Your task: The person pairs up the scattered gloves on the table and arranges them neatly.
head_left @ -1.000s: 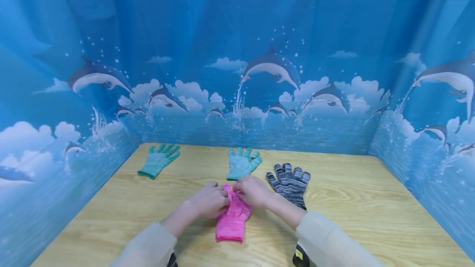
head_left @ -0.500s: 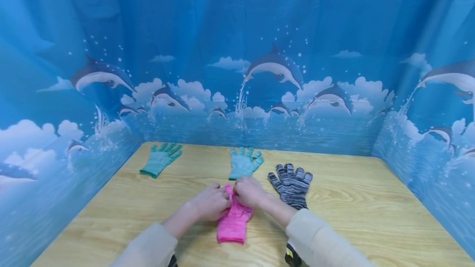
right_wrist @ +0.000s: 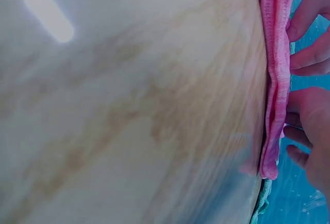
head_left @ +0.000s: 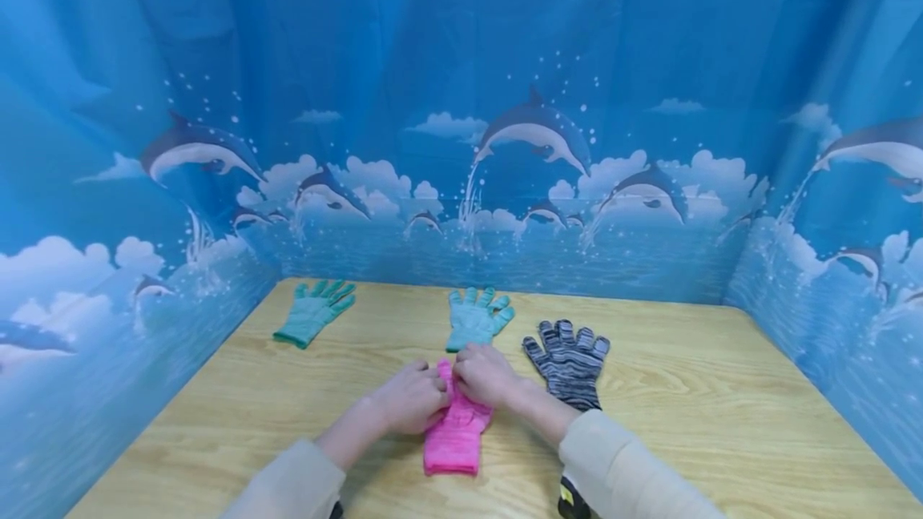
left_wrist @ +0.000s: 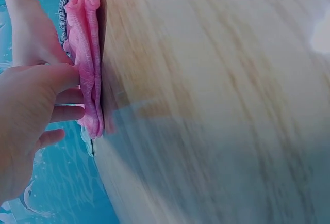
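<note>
While only the wrist views show the pink glove [left_wrist: 86,43] edge-on, left hand [head_left: 413,399] and right hand [head_left: 487,375] pinch it — grip partly hidden.

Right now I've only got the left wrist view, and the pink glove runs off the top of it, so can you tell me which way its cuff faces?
Observer: In the head view, the cuff of the pink glove faces the near side of the table.
Operator: And the dark striped glove I see a strip of, which way do its fingers point?
Observer: Toward the table's far edge.
Operator: How many more gloves are there besides those two?
Observer: Two: a green glove near the table's far left corner and a light teal glove just beyond the right hand.
</note>
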The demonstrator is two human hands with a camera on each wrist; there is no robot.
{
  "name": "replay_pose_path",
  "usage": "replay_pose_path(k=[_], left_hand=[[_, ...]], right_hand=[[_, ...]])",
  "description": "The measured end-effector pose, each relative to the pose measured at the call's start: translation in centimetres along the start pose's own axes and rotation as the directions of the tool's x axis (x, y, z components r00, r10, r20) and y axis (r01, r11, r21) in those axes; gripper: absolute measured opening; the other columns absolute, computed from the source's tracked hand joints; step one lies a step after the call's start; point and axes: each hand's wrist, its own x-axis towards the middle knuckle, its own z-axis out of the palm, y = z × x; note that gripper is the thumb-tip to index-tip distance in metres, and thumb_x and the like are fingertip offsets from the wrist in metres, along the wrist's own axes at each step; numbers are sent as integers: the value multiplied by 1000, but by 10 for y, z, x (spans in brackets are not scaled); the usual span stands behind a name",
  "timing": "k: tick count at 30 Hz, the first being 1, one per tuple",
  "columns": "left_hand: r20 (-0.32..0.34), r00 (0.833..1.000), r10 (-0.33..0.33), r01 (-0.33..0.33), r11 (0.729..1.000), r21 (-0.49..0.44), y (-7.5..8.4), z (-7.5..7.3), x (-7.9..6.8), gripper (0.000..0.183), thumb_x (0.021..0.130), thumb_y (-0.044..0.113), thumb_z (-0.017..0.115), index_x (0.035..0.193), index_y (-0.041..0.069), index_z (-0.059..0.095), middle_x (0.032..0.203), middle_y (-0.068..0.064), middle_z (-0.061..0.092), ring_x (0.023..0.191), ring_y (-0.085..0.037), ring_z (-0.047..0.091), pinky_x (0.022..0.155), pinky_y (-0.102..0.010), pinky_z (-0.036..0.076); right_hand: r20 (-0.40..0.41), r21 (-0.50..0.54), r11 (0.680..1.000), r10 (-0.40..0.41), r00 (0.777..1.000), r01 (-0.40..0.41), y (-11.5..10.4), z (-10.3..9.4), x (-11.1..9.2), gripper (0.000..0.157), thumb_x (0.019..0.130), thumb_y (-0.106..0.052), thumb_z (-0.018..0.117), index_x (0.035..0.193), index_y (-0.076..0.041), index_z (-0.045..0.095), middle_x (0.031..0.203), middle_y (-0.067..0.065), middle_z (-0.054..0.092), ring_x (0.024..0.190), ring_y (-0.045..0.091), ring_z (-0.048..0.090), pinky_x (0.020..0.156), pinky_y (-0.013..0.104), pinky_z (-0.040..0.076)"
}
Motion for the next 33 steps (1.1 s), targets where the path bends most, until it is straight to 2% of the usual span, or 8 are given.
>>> replay_pose_path(k=[5, 9, 13, 23, 33], left_hand=[[3, 1000, -25, 25, 1000, 0, 1, 0, 1, 11, 86, 29, 62, 85, 20, 69, 83, 6, 63, 89, -13, 58, 88, -39, 44], [-14, 999, -34, 34, 999, 38, 1, 1, 2, 17, 87, 33, 60, 93, 20, 69, 89, 4, 64, 93, -15, 58, 89, -39, 44], [-16, 999, -37, 37, 999, 32, 1, 2, 3, 18, 88, 33, 60, 96, 19, 68, 90, 3, 65, 94, -16, 57, 89, -39, 44], [44, 997, -71, 70, 997, 14, -2, 3, 3, 23, 89, 37, 58, 100, 19, 66, 96, 2, 65, 101, -18, 57, 93, -41, 41], [-11, 998, -57, 57, 998, -14, 0, 1, 5, 21, 89, 37, 58, 97, 21, 67, 92, 5, 64, 93, -14, 57, 88, -37, 43]], right_hand=[[6, 37, 999, 34, 999, -34, 0, 0, -3, 4, 79, -20, 69, 82, -17, 70, 86, -2, 62, 84, 15, 54, 76, 30, 45], [31, 60, 995, 72, 997, -74, -1, -1, -6, 6, 81, -23, 68, 84, -18, 69, 91, -2, 62, 89, 17, 54, 78, 32, 45], [52, 70, 993, 89, 995, -93, -1, -2, -7, 8, 81, -23, 68, 87, -17, 70, 94, -1, 63, 91, 17, 54, 80, 33, 44], [62, 23, 997, 68, 996, -69, 1, -7, -10, 12, 81, -25, 68, 90, -18, 71, 95, -2, 64, 88, 15, 54, 76, 29, 44], [16, 61, 997, 40, 999, -41, 4, -15, -14, 10, 80, -19, 69, 89, -15, 72, 88, -2, 65, 80, 14, 55, 72, 26, 45]])
